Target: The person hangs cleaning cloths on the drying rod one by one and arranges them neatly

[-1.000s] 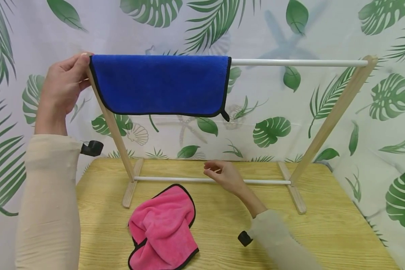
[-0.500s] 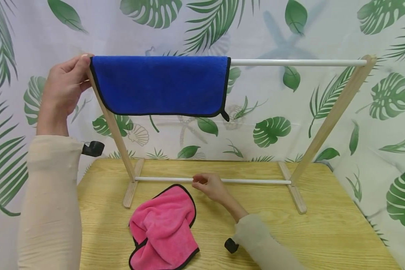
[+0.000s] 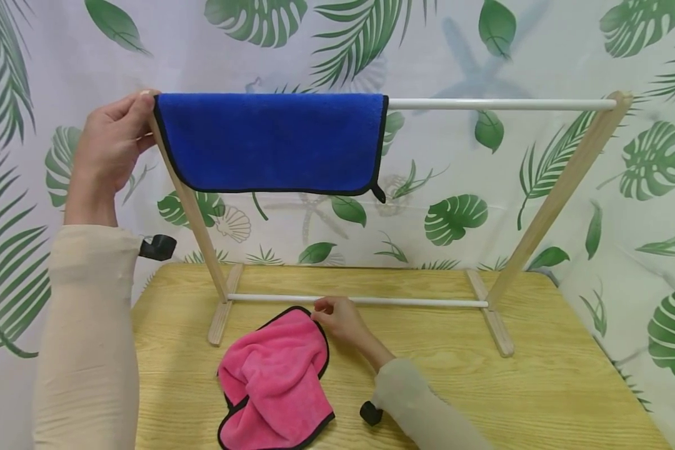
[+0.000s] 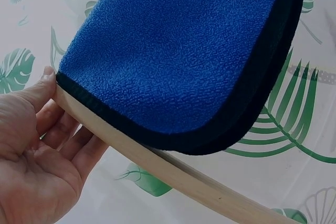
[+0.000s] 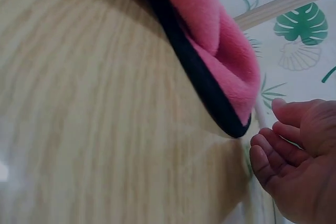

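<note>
A blue towel (image 3: 270,140) with black edging hangs folded over the left half of the rack's white top rod (image 3: 500,104). At the top of the left wooden post (image 4: 157,169), my left hand (image 3: 109,140) grips the wood, its thumb beside the towel's corner. A pink towel (image 3: 278,369), also edged in black, lies crumpled on the table in front of the rack. My right hand (image 3: 340,322) is by the pink towel's upper right edge, fingers loosely bent. In the right wrist view, a small gap separates those fingers (image 5: 262,163) from the towel's corner.
The rack's lower white rod (image 3: 416,302) runs just behind my right hand. Wooden feet (image 3: 490,312) stand on the wooden table (image 3: 416,350). A leaf-patterned curtain (image 3: 540,156) hangs behind. Each sleeve carries a small black wrist camera (image 3: 157,247).
My right hand has moved left and toward me, from the lower rod to the pink towel's edge. The left hand keeps its grip, and both towels lie as before.
</note>
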The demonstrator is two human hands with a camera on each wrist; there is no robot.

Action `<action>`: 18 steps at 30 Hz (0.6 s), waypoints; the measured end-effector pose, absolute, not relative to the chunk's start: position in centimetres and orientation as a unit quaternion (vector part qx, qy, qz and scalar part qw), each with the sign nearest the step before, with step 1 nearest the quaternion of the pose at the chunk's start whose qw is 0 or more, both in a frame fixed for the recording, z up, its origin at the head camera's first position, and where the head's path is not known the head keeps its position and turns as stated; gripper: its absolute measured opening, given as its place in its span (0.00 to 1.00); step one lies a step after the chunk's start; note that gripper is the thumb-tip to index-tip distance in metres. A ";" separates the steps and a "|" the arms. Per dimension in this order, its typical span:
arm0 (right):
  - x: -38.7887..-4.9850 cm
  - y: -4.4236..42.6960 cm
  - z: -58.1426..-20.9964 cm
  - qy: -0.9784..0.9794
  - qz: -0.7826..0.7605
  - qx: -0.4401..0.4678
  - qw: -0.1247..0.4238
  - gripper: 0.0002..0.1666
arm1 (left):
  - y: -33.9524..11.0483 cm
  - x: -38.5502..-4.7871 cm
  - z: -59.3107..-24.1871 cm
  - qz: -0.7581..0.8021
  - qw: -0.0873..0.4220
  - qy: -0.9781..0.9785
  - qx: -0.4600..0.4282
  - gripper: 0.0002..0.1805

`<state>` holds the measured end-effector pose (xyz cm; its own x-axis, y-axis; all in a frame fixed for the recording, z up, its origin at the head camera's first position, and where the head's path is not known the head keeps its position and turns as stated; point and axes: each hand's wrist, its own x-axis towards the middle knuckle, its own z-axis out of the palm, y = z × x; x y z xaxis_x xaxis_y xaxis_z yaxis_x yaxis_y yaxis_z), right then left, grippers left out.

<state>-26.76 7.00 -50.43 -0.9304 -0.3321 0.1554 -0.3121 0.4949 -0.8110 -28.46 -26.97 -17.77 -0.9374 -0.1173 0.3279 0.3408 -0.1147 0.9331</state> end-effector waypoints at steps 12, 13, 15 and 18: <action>-27.7 5.4 -52.1 0.891 -0.398 -0.219 -0.013 0.09 | -27.0 -28.5 -17.9 -0.745 0.158 -0.643 -0.086 0.21; -27.7 5.3 -52.0 0.896 -0.381 -0.228 -0.022 0.12 | -27.0 -28.4 -17.9 -0.745 0.158 -0.642 -0.087 0.21; -27.5 5.0 -51.7 0.903 -0.349 -0.247 -0.033 0.20 | -26.9 -28.4 -17.9 -0.744 0.159 -0.644 -0.087 0.21; -27.2 4.8 -51.1 0.915 -0.320 -0.245 -0.025 0.23 | -26.9 -28.4 -17.9 -0.743 0.159 -0.644 -0.086 0.21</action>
<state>-27.17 4.75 -51.11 -0.8785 -0.4324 0.2030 -0.4648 0.6755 -0.5725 -28.36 -26.92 -17.89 -0.9346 -0.1247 0.3332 0.3475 -0.1192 0.9301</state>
